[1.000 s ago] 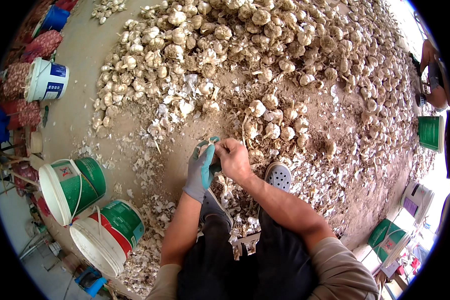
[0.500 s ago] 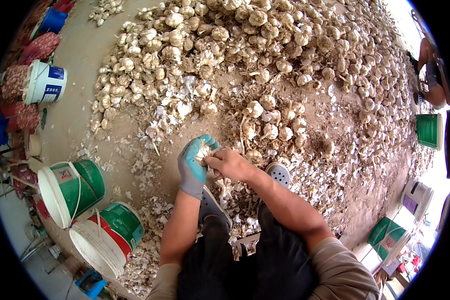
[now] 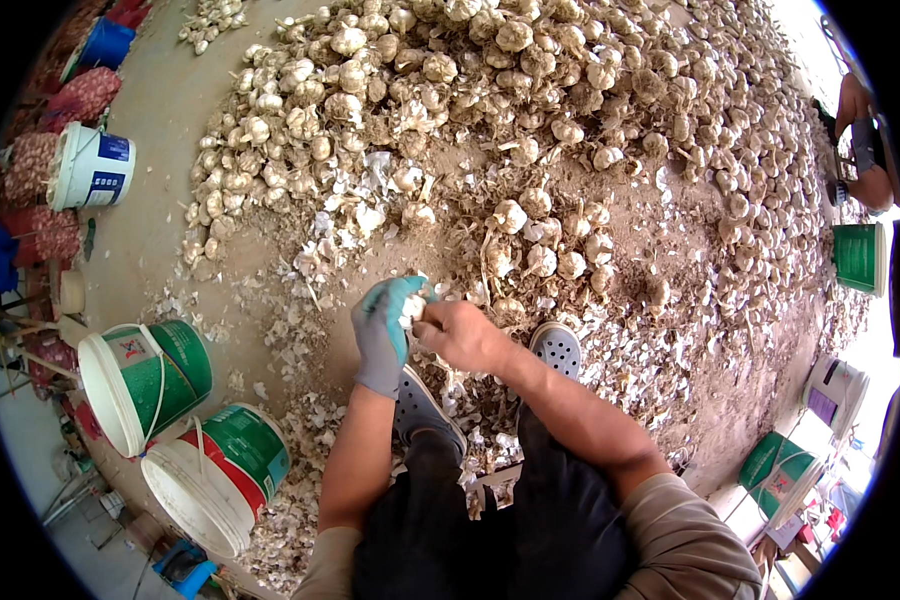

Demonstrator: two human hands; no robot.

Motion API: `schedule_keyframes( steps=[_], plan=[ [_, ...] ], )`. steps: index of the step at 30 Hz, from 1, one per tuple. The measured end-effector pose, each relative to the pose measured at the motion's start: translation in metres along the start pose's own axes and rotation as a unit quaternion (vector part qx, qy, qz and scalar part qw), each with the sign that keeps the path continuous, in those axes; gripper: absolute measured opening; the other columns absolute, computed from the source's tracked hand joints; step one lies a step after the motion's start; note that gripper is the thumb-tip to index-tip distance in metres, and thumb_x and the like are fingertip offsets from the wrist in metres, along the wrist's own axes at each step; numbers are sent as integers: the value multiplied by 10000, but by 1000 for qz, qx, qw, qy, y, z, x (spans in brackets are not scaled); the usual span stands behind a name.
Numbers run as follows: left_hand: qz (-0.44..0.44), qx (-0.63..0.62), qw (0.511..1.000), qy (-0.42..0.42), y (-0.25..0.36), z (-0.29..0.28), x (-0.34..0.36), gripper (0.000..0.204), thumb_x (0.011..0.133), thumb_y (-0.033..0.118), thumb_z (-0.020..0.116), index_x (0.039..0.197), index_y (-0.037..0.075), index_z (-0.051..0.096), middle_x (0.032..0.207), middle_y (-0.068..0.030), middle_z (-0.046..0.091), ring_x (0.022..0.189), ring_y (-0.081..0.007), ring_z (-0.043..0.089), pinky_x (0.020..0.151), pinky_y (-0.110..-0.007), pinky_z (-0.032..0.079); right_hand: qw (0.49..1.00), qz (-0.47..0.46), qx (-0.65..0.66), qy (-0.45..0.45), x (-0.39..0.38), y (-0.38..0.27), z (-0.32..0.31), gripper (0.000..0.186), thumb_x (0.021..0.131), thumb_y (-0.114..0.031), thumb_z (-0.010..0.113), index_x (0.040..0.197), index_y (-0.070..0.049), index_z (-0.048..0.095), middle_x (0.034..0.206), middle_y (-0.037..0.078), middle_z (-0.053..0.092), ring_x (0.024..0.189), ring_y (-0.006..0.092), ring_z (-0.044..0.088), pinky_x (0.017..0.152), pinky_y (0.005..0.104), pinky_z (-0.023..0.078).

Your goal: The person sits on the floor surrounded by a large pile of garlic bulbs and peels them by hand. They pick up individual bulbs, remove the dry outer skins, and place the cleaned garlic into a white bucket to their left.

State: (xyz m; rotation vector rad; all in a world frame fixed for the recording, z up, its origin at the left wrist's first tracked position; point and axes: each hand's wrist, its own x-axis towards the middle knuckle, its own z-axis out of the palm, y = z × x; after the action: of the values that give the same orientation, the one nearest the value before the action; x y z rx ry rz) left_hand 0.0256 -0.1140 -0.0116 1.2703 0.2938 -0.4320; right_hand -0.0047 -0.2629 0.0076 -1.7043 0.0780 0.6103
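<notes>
Whitish garlic [image 3: 410,311] is held in front of me between both hands. My left hand [image 3: 381,330], in a teal and grey glove, is closed around it. My bare right hand [image 3: 460,334] is closed too, its thumb and fingers pinching the garlic from the right side. How much of the bulb is left whole is hidden by the fingers. Just beyond my hands lies a small cluster of garlic bulbs [image 3: 542,232], and past it spreads a large heap of bulbs with dry stems [image 3: 510,80].
Papery skins [image 3: 320,250] litter the ground around my grey clogs [image 3: 556,350]. Two green and white buckets [image 3: 160,375] [image 3: 232,465] stand at the left, a white bucket [image 3: 98,168] farther off. Green buckets [image 3: 775,470] and a person's arm [image 3: 863,140] are at the right.
My right hand has shifted slightly, and its fingers are curled more tightly at the garlic. The left glove has turned a little, with more white garlic showing between the hands.
</notes>
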Motion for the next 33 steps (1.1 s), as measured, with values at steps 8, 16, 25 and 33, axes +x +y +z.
schedule_keyframes(
  steps=[8,16,25,33],
  plan=[
    [-129,-260,957,-28,3,-12,12,445,939,311,632,1255,5,568,1125,-155,651,1075,-252,630,987,-369,493,990,-24,-137,20,5,-18,-10,213,860,-172,559,770,6,632,726,222,638,680,303,662,674,437,554],
    [26,-28,999,3,-6,3,-4,342,883,78,644,1182,-70,571,1082,-158,666,954,-217,659,863,-339,546,988,-44,-138,57,2,-10,-1,216,856,-162,550,757,22,605,760,246,629,690,385,648,648,478,539],
    [-136,-317,932,112,-1,2,8,214,931,202,610,1018,7,594,1024,-153,639,967,-304,634,905,-459,545,951,-171,-229,120,-4,-3,15,209,858,-175,575,714,-24,578,747,187,620,737,351,636,653,450,544],
    [5,20,999,-26,11,2,-16,488,874,191,720,1264,-56,559,1197,-132,639,1052,-196,627,935,-306,513,881,-228,-398,119,-7,-6,2,194,822,-177,593,882,-1,650,869,160,647,836,317,652,790,444,544]
  ],
)
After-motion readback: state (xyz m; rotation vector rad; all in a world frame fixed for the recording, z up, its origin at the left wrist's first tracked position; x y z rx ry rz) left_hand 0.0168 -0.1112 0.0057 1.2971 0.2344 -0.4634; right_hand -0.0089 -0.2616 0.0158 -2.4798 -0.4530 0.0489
